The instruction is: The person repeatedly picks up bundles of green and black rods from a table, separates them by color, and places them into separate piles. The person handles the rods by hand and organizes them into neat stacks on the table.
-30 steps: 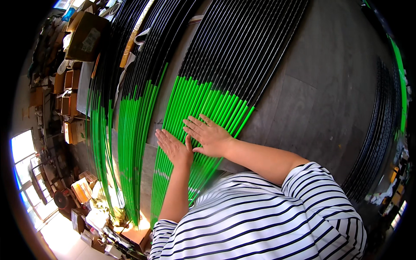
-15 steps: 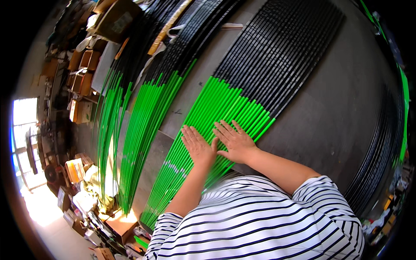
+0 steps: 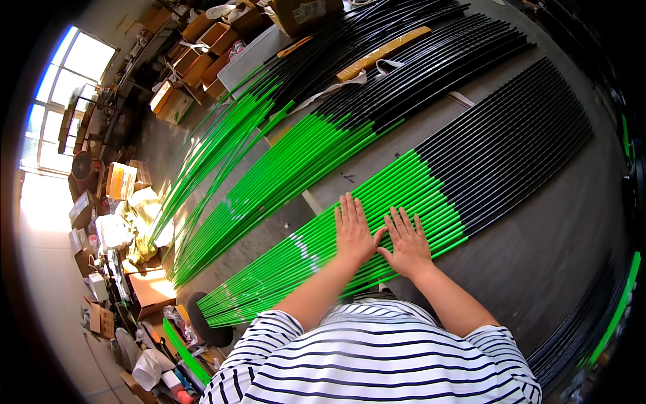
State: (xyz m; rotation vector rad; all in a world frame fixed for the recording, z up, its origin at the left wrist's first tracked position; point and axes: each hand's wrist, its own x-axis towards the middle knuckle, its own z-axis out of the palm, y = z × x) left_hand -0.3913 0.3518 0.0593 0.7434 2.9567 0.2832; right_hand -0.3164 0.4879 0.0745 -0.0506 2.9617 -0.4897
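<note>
A wide single layer of long thin rods lies side by side on the grey tabletop [image 3: 525, 269]. Their near-left parts are bright green [image 3: 397, 175] and their far-right parts black [image 3: 505, 141]. My left hand [image 3: 355, 236] rests flat across the green part, fingers stretched out toward the far edge of the layer. Beside it my right hand [image 3: 408, 249] also lies flat on the green, closer to where black begins. The two thumbs nearly meet. Neither hand grips a rod.
Beyond the layer lie a second bundle of green-and-black rods [image 3: 296, 151] and a looser third one [image 3: 232, 128]. A yellow-brown wrapped bar [image 3: 383, 54] sits among them. Cardboard boxes [image 3: 219, 39] stand at the back left. More black rods [image 3: 572, 323] lie at right.
The view has turned, so rods and table appear rotated clockwise, with more of the left side visible. Both hands stay flat on the green part, fingers stretched.
</note>
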